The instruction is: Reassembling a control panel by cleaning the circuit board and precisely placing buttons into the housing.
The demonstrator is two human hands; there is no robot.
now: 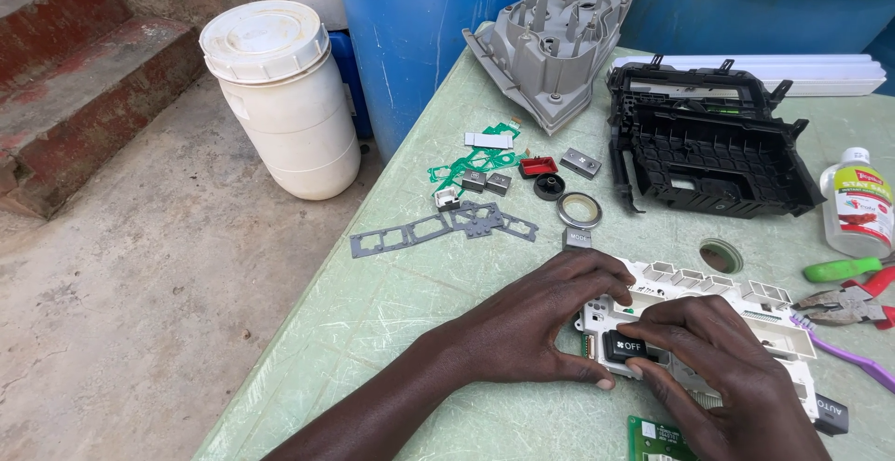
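Observation:
A white plastic control-panel frame with several square sockets lies on the pale green table. My left hand rests on its left end, thumb under the edge. My right hand presses fingers on a small black button cap seated in the frame. Both hands touch the frame; neither lifts it.
Beyond lie a grey gasket, green flex circuits, loose button caps, a black knob, a ring, a black housing, a grey housing. Pliers, a bottle, a white drum on the floor.

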